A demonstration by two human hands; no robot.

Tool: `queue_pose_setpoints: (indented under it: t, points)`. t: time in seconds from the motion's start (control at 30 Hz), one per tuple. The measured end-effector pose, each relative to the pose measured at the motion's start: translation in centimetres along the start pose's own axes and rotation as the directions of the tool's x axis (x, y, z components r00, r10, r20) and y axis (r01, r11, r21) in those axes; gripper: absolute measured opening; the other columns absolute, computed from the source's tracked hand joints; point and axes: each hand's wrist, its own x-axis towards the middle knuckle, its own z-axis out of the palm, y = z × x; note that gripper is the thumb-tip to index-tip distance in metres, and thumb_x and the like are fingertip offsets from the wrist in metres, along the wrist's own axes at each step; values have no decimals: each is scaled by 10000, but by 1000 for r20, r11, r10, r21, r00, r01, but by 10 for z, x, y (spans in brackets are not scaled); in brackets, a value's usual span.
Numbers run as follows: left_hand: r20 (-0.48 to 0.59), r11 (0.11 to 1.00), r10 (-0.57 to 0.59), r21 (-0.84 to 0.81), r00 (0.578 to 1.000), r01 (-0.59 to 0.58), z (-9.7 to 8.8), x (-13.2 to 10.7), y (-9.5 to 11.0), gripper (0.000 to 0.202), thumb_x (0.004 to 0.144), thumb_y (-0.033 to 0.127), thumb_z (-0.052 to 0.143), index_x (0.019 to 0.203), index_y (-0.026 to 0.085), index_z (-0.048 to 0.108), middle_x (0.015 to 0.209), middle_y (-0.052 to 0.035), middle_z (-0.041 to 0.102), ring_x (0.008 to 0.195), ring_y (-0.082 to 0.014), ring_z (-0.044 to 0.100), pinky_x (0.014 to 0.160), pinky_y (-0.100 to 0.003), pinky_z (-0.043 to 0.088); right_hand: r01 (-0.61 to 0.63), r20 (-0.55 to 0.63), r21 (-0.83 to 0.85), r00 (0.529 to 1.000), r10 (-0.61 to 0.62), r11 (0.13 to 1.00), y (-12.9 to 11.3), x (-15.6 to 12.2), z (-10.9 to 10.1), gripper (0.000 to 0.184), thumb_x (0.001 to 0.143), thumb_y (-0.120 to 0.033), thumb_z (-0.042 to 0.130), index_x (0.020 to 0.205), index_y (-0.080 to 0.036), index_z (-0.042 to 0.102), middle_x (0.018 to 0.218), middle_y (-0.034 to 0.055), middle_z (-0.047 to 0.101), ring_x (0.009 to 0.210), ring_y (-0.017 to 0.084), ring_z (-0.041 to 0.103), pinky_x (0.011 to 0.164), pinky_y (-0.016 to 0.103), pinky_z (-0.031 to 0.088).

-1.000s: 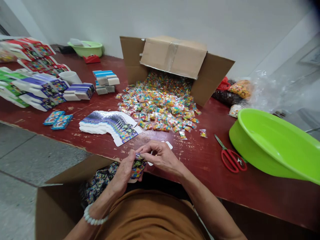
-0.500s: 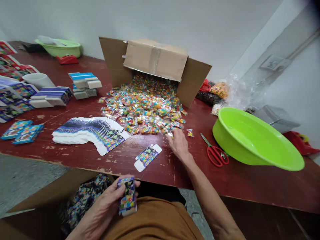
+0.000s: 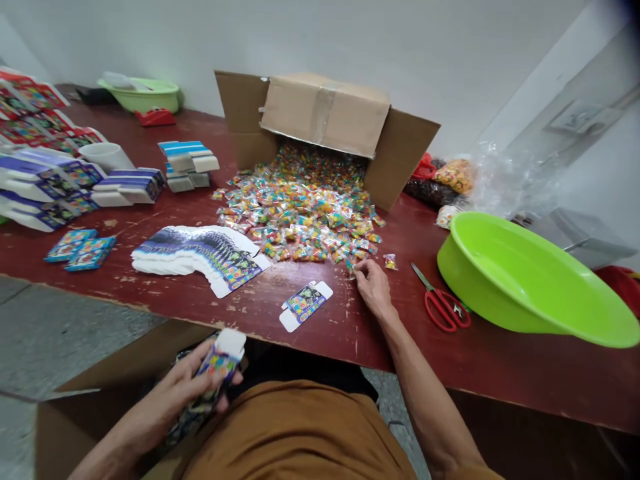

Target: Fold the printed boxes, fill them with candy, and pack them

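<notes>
My left hand (image 3: 183, 380) is closed around a small printed cardboard box (image 3: 220, 362) with its white flap end up, above a carton below the table edge. My right hand (image 3: 376, 292) is at the near edge of a heap of clear candy packets (image 3: 300, 220), its thumb and fingertips pinched on one small candy packet (image 3: 351, 268). One flat unfolded box (image 3: 306, 307) lies on the table between my hands. Left of it a fanned stack of flat boxes (image 3: 200, 257) is spread out. A single candy packet (image 3: 390, 261) lies right of my right hand.
An open cardboard carton (image 3: 325, 110) on its side spills the candy. Red-handled scissors (image 3: 445, 310) and a green basin (image 3: 530, 287) stand at right. Folded boxes (image 3: 127, 185), blue packets (image 3: 90, 252) and a white cup (image 3: 107, 157) are at left. A carton (image 3: 65, 427) sits below the table.
My left hand has moved left and tipped the box, so its white flap end now points up. My right hand has drawn slightly back with its fingertips pinched. The view has shifted a little.
</notes>
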Motion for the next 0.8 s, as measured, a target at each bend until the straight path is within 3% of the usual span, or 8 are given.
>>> queue_pose_setpoints:
  t: [0.07, 0.13, 0.2, 0.33, 0.4, 0.47, 0.53, 0.8]
  points:
    - [-21, 988, 118, -95, 993, -119, 23, 3, 12, 427, 740, 380, 794, 1086, 229, 596, 781, -14, 706, 583, -156, 616, 562, -262, 508, 21, -22, 79, 1000, -20, 997, -11, -8, -4, 163, 872, -228, 494, 967, -169, 613, 978, 96, 684, 884, 223, 634, 812, 347, 486]
    - [-21, 982, 143, -120, 990, -144, 43, 7, 23, 433, 746, 340, 768, 1108, 236, 554, 758, 8, 682, 554, -143, 585, 535, -259, 496, 78, 31, 187, 996, -85, 979, -32, -21, -6, 186, 887, -237, 478, 1014, -177, 600, 949, 71, 683, 814, 193, 639, 738, 306, 503]
    - [9, 978, 193, -83, 981, -191, 57, 11, 30, 394, 757, 318, 724, 1092, 230, 536, 744, 17, 666, 536, -131, 559, 510, -244, 472, 202, 146, 360, 952, -269, 911, -58, -38, -6, 173, 894, -220, 501, 1025, -196, 611, 915, 43, 678, 782, 173, 636, 699, 276, 502]
    - [73, 940, 297, 156, 952, -305, 67, 18, 35, 277, 778, 264, 631, 1032, 220, 531, 735, 29, 634, 519, -118, 506, 484, -227, 419, 542, 254, 469, 673, -695, 697, -103, -64, -3, 201, 928, -90, 462, 1009, -200, 609, 965, 64, 659, 887, 175, 621, 790, 292, 502]
    - [123, 899, 310, 283, 943, -333, 68, 20, 34, 231, 763, 211, 593, 989, 222, 545, 712, 45, 600, 522, -114, 483, 487, -222, 394, 655, 309, 415, 552, -775, 632, -112, -70, -1, 187, 921, -69, 485, 1020, -189, 588, 998, 91, 647, 918, 199, 607, 802, 318, 508]
    - [153, 859, 325, 365, 933, -359, 69, 22, 32, 222, 751, 176, 567, 967, 224, 560, 694, 58, 569, 532, -113, 470, 497, -220, 381, 714, 355, 361, 490, -797, 600, -115, -72, 3, 174, 900, -65, 525, 1020, -182, 574, 1015, 112, 639, 935, 227, 596, 806, 348, 515]
    - [147, 840, 344, 393, 927, -374, 71, 23, 31, 226, 745, 169, 556, 964, 225, 562, 688, 63, 550, 541, -115, 466, 507, -222, 377, 748, 365, 310, 477, -800, 587, -115, -74, 7, 195, 889, -49, 533, 1030, -177, 575, 1015, 125, 639, 941, 248, 588, 817, 374, 516]
    - [115, 930, 258, 238, 959, -279, 78, 23, 29, 309, 759, 269, 609, 1052, 220, 523, 725, 49, 572, 539, -120, 473, 495, -235, 394, 808, 174, 50, 571, -802, 586, -112, -77, 15, 202, 940, -95, 471, 1091, -141, 597, 954, 146, 665, 888, 282, 578, 793, 419, 512]
